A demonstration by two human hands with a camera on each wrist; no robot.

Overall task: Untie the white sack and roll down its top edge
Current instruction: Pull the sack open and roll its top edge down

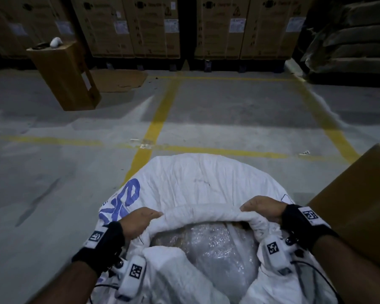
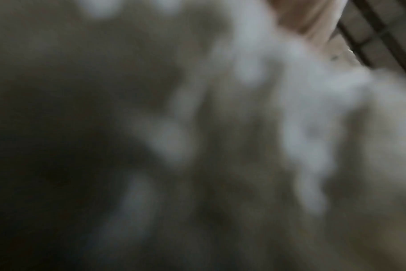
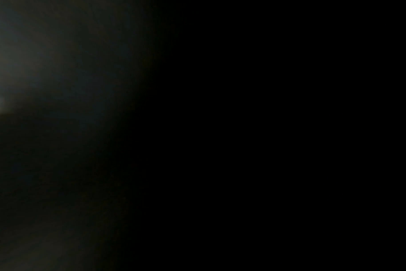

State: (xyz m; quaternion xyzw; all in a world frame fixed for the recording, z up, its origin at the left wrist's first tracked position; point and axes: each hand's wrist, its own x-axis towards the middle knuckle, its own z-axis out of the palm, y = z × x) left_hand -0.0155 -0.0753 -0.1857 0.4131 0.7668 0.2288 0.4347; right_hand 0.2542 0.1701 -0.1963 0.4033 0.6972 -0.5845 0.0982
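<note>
On floor (image 1: 75, 172), hands (image 1: 140, 220) grip sack rim (image 1: 202, 215).

White sack (image 1: 198, 185): blue lettering (unreadable).

A warehouse: tall cardboard cartons (image 1: 127, 25) stacked on pallets along the back, and a concrete floor (image 1: 53, 150) before them, marked with yellow lines (image 1: 160, 119).

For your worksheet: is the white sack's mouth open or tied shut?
Open: the white sack gapes, bubble wrap visible inside, both hands holding its rolled edge.
</note>
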